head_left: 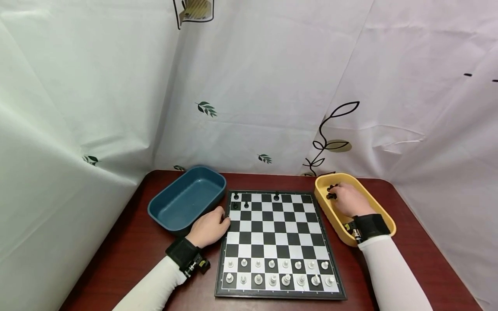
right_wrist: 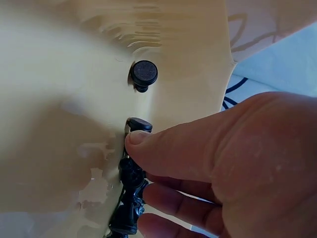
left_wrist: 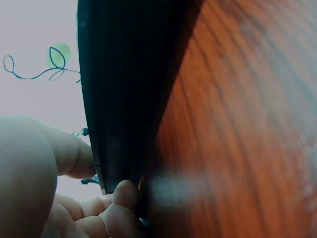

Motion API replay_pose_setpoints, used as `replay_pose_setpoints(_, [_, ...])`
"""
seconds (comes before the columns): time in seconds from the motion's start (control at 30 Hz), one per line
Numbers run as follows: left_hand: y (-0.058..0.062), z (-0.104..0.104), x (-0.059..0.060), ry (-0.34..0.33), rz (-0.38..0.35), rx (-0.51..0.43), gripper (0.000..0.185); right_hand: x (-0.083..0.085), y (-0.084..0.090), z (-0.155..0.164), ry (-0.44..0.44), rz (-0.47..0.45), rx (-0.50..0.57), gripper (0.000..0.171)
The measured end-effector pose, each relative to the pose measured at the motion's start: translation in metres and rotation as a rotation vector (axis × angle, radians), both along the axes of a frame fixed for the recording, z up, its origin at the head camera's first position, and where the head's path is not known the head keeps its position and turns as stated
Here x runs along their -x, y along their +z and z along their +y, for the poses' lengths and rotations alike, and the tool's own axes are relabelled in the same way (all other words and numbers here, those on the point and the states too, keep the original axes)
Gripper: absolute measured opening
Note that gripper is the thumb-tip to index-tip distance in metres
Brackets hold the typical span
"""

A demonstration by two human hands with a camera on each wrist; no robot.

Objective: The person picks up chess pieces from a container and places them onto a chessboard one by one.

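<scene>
My left hand [head_left: 208,227] is at the left edge of the chessboard [head_left: 264,226]. In the left wrist view its thumb lies over the top of the board's dark side [left_wrist: 119,99], with curled fingertips at the lower edge. Over at the right, my right hand [head_left: 350,199] reaches into the yellow tray [head_left: 383,214]. The right wrist view shows its thumb and fingers closing on a black chess piece [right_wrist: 138,124], whose lower part they hide. More black pieces [right_wrist: 124,218] lie by the fingers, and a black pawn [right_wrist: 144,73] lies apart.
White chess pieces [head_left: 286,280] fill the board's two near rows. Several black pieces stand at its far side, including one [head_left: 276,196] near the middle. A blue tray [head_left: 157,207] sits behind the left hand on the dark red table [head_left: 116,259]. White cloth [head_left: 264,86] hangs behind.
</scene>
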State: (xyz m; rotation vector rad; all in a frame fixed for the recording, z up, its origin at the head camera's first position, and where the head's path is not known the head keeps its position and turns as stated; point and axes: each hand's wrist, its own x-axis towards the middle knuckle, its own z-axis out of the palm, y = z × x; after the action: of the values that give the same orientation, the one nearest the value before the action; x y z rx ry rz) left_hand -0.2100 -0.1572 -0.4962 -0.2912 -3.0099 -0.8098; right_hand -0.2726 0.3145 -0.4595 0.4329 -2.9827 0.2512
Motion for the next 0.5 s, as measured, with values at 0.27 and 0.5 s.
replay_pose_setpoints(0.27, [0.0025, 0.0003, -0.0022, -0.001, -0.006, -0.004, 0.016, 0.0012, -0.0004, -0.0008, 0.037, 0.024, -0.013, 0.02])
replay_pose_setpoints(0.5, [-0.0017, -0.001, -0.0013, 0.001, 0.016, -0.022, 0.017, 0.0019, -0.0009, 0.0, 0.045, 0.035, 0.017, 0.022])
